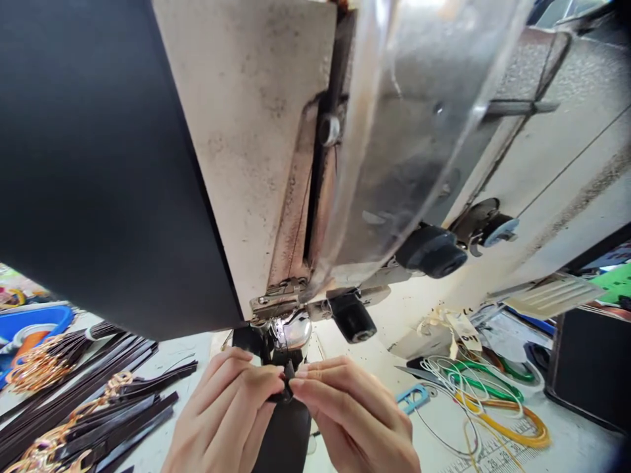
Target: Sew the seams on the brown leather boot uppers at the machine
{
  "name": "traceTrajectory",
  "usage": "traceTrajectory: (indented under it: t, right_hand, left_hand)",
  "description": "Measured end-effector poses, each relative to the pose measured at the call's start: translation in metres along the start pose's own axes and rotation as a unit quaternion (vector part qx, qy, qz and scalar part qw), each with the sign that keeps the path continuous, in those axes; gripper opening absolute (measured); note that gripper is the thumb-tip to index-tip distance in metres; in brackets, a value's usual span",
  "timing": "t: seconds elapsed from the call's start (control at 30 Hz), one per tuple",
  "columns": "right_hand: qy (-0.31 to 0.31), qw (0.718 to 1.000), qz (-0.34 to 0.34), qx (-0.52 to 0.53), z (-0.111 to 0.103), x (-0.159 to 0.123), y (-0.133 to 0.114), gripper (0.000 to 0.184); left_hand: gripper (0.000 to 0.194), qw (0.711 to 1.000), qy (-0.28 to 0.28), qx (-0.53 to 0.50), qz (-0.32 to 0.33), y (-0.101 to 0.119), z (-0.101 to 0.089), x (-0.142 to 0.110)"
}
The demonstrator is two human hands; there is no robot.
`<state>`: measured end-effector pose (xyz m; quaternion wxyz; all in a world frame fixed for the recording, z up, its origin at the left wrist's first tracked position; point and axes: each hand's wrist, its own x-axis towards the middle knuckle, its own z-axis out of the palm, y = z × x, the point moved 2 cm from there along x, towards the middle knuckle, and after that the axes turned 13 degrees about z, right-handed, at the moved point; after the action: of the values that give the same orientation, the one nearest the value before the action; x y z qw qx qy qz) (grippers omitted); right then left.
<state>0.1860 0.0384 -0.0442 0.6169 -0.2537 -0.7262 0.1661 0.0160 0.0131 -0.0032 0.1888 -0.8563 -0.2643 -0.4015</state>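
Note:
My left hand (227, 404) and my right hand (357, 410) meet in front of a sewing machine (256, 112), low in the head view. Both have thumb and fingers pinched on a small dark strap piece (282, 395), which looks like leather; most of it is covered by my fingertips. Just beyond the fingertips is the machine's shiny metal needle area (293, 328). Below the hands, the narrow black arm (286, 440) of the machine bed runs toward me. Whether the piece touches the needle or foot, I cannot tell.
Bundles of dark straps (118, 420) with gold-coloured clasps lie at the left, by a blue bin (39, 322). At the right are green-handled scissors (486, 378), a yellow cord loop (527, 427), white cords and a black box (591, 368). Black knobs (352, 318) jut from the machine.

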Motion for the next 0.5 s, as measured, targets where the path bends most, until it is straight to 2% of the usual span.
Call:
traceTrajectory:
  t: [0.13, 0.3, 0.4, 0.5]
  right_hand:
    - [-0.018, 1.000, 0.002, 0.008, 0.000, 0.000, 0.003, 0.037]
    - [-0.060, 0.998, -0.003, -0.019, -0.003, 0.006, 0.001, 0.029]
    - [-0.080, 0.996, 0.043, -0.024, -0.003, 0.009, -0.001, 0.025]
    - [-0.068, 0.981, 0.184, 0.003, 0.001, 0.007, 0.002, 0.017]
  left_hand:
    - [0.027, 0.999, -0.007, 0.027, 0.036, -0.001, -0.002, 0.001]
    - [0.025, 0.988, 0.006, 0.124, 0.088, -0.002, -0.002, 0.002]
    - [0.025, 0.998, -0.008, 0.051, 0.046, -0.007, -0.003, 0.001]
    - [0.018, 0.996, -0.072, -0.025, -0.044, -0.022, -0.005, -0.006]
